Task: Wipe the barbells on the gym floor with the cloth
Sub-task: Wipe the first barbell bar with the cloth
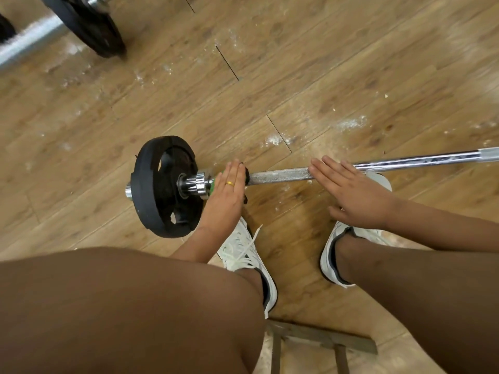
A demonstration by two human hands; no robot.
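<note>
Fingers (234, 172) lie straight, gripping nothing: left hand (225, 193) presses the cloth (212, 185), right hand (356, 195) rests on the barbell (280, 175), which could roll.

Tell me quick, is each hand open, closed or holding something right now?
Left hand: open, straight fingers pressing a green and black cloth onto the barbell.
Right hand: open, fingers flat on the barbell's shaft, holding nothing.

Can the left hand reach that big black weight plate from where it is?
Probably yes. The left hand lies flat on the cloth right beside the weight plate, with only the chrome collar between them and nothing blocking.
</note>
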